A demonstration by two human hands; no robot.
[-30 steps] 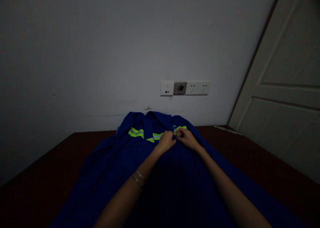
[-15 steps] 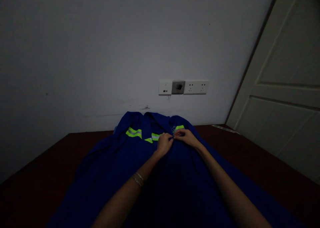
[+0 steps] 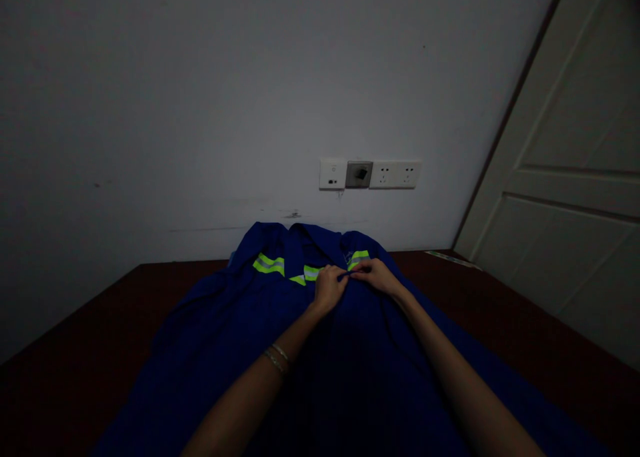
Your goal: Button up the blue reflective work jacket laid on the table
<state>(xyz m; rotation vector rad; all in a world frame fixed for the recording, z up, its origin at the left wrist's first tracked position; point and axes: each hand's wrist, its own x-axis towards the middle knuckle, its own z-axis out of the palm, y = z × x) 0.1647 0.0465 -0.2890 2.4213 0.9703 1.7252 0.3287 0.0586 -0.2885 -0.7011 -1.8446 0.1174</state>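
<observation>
Blue garment (image 3: 215, 317) (chest mark (image 3: 349, 256) illegible)

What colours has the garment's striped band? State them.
Striped band: yellow-green, grey along its middle; head view shows it.

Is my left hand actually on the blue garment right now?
Touching. The head view shows the left hand with its fingertips closed on a small fold of the blue garment, just below the collar area.
</observation>
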